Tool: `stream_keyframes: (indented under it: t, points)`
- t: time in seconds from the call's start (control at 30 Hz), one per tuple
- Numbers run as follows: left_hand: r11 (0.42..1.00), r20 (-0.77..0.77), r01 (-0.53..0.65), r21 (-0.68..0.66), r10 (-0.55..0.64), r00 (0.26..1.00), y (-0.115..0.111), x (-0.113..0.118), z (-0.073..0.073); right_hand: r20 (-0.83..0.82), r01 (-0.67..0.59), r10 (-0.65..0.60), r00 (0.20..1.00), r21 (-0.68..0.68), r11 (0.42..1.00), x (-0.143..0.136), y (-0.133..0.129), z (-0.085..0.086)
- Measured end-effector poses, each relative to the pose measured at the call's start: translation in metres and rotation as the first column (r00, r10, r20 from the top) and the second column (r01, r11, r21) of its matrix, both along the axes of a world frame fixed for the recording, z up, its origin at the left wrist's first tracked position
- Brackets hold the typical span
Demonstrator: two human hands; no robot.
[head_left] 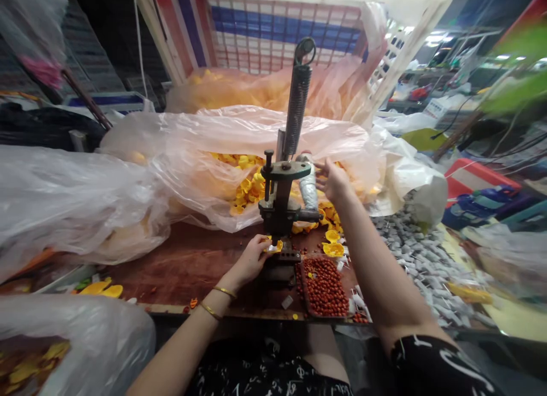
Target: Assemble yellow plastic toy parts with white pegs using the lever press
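Observation:
A dark hand press (280, 208) with a tall spring stands upright at the middle of the brown table. At its base my left hand (255, 253) pinches a small yellow piece (274, 246) under the press head. My right hand (331, 179) is raised beside the press lever, whose grip is wrapped in silvery material (307, 185); its fingers are apart and close to the grip, and whether they touch it is unclear. Right of the press base, a clear box (325, 288) holds many small red beads. Loose yellow cup-shaped pieces (333, 249) lie just behind the box.
An open plastic bag (188, 151) of yellow pieces lies behind the press, with a white crate (401, 60) beyond. Many small grey pieces (410, 265) are heaped at the right. Another bag (106, 339) stands at the lower left. Flat yellow pieces (100, 288) lie on the left.

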State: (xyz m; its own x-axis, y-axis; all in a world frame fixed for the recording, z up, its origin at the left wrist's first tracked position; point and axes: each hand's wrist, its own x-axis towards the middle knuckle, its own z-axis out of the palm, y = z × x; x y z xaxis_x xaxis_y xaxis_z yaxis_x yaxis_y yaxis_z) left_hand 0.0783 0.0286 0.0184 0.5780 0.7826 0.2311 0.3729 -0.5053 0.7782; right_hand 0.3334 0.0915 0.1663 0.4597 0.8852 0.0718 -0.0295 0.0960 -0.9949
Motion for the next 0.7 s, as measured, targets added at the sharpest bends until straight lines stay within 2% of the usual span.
stream_keyframes:
  t: [0.07,0.13,0.2,0.27,0.33,0.37,0.43,0.5,0.57,0.63,0.7]
  points:
    - [0.999,-0.036,0.018,0.044,-0.016,0.999,-0.001,0.002,0.001,0.035,-0.08,0.078,0.996,0.063,0.995,-0.009,0.002,0.032]
    - [0.997,-0.043,0.004,0.073,-0.001,0.999,-0.002,0.003,0.001,0.182,-0.081,0.031,0.983,0.275,0.958,-0.029,-0.027,0.049]
    - [0.997,-0.02,-0.014,0.072,0.015,1.0,-0.002,0.003,0.0,0.283,-0.05,-0.093,0.954,0.459,0.887,-0.052,-0.073,0.05]
    - [1.0,0.032,-0.019,0.017,0.019,0.999,0.0,0.001,-0.002,0.307,-0.011,-0.21,0.928,0.587,0.809,-0.068,-0.111,0.043]
    - [0.988,0.12,-0.039,-0.147,0.057,0.991,0.002,-0.001,-0.003,0.29,0.012,-0.25,0.924,0.631,0.776,-0.071,-0.119,0.037]
    - [0.967,0.161,-0.052,-0.248,0.094,0.983,0.004,-0.002,-0.003,0.279,0.012,-0.233,0.932,0.618,0.786,-0.068,-0.11,0.036]
    - [0.906,0.211,-0.066,-0.419,0.167,0.963,0.005,-0.002,-0.003,0.245,0.004,-0.161,0.956,0.537,0.843,-0.056,-0.072,0.038]
    - [0.869,0.23,-0.056,-0.492,0.192,0.954,0.003,0.0,-0.002,0.202,-0.031,-0.06,0.978,0.418,0.908,-0.041,-0.024,0.037]
    - [0.851,0.25,-0.041,-0.524,0.2,0.947,-0.002,-0.002,0.003,0.181,-0.097,0.052,0.982,0.246,0.964,-0.026,0.008,0.028]
    - [0.825,0.27,-0.066,-0.562,0.258,0.928,-0.012,-0.015,0.012,0.176,-0.177,0.163,0.971,0.067,0.982,-0.01,0.012,0.007]
    - [0.822,0.322,-0.19,-0.537,0.408,0.854,-0.029,-0.045,0.026,0.242,-0.256,0.268,0.933,-0.083,0.963,0.008,-0.012,-0.023]
